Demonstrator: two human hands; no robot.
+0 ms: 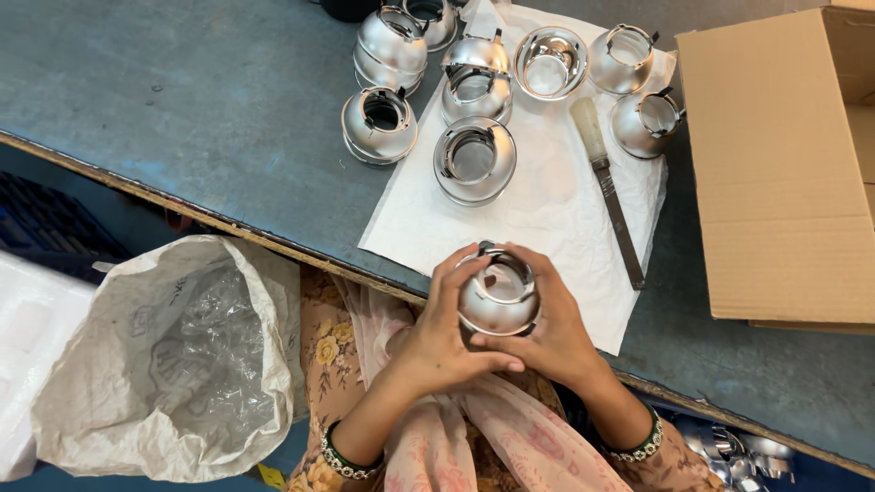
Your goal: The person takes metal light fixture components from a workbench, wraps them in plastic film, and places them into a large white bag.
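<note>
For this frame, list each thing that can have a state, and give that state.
Left hand: clasping the held chrome cup.
Right hand: clasping the same cup.
Held chrome cup: lifted over the table edge, opening up.
Chrome cups on the table: set down, some stacked.
Brush: lying flat on the white sheet.
Cardboard box: flap open.
White sack: mouth open, clear plastic liner inside.

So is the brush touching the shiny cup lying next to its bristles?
Apart. The head view shows a strip of white sheet between the brush bristles and the nearest shiny cup.
</note>
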